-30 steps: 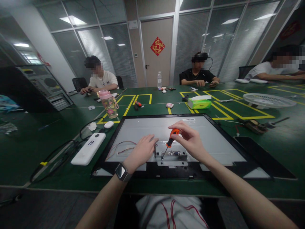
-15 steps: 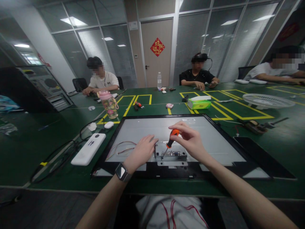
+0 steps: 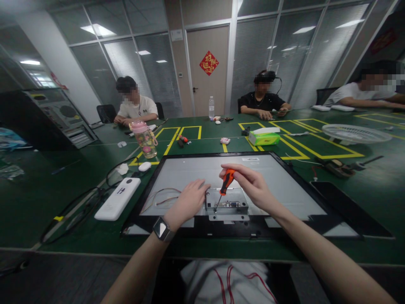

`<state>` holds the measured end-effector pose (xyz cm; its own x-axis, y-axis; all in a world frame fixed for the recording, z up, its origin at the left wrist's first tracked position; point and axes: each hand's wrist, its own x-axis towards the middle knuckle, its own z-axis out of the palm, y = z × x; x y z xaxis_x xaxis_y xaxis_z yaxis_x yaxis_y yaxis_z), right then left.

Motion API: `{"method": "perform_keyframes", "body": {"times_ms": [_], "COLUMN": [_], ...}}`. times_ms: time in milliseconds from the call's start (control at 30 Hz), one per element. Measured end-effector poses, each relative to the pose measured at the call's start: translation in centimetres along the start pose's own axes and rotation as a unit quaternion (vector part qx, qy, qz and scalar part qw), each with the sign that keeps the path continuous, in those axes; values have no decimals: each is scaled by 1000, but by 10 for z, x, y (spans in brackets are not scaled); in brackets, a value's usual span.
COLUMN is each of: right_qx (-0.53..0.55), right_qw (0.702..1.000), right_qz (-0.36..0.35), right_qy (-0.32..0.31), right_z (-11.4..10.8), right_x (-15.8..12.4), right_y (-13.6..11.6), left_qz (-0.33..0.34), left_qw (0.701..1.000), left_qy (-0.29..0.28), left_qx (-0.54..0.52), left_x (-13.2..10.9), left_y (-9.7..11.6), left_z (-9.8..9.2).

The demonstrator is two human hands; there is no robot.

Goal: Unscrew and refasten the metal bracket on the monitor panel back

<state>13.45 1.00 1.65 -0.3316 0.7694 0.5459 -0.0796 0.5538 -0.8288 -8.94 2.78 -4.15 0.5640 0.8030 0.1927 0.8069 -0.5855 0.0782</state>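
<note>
A flat display panel (image 3: 278,185) with a black frame lies on the green table in front of me. On its near middle part sits a metal box (image 3: 242,196) with connector ports along its near side. My right hand (image 3: 248,181) holds an orange and black screwdriver (image 3: 227,182) by the handle; its tip meets the left end of the box's port side. My left hand (image 3: 191,200) rests at the box's left edge, fingertips touching it, with no tool in it. Thin wires (image 3: 164,198) lie on the panel to the left of the box.
Left of the panel are a white power bank (image 3: 117,198), black cables (image 3: 71,211) and a pink-lidded bottle (image 3: 144,141). Behind it are a green tissue pack (image 3: 264,137) and a water bottle (image 3: 211,107). A black slab (image 3: 348,207) lies right. Three people sit across the table.
The screwdriver handle has tilted slightly to the left, and my right hand has shifted its fingers around it. My left hand keeps its place.
</note>
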Motion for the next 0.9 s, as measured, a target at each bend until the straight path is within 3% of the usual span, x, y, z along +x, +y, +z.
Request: {"method": "perform_keyframes", "body": {"times_ms": [100,233,900], "right_qx": [20,27,59], "right_qw": [1000,999,997], "right_qz": [-6,-30,11], "right_qy": [-19,4,-44], "right_z": [0,1,-3], "right_x": [1,2,0], "right_y": [2,2,0], "left_qz": [-1,0,-7], "left_qw": [1000,1000,1000], "left_qy": [-2,2,3], "left_qx": [2,0,-12], "left_x": [1,0,-1], "left_y": [0,-1,1], "left_z": [0,1,-2]}}
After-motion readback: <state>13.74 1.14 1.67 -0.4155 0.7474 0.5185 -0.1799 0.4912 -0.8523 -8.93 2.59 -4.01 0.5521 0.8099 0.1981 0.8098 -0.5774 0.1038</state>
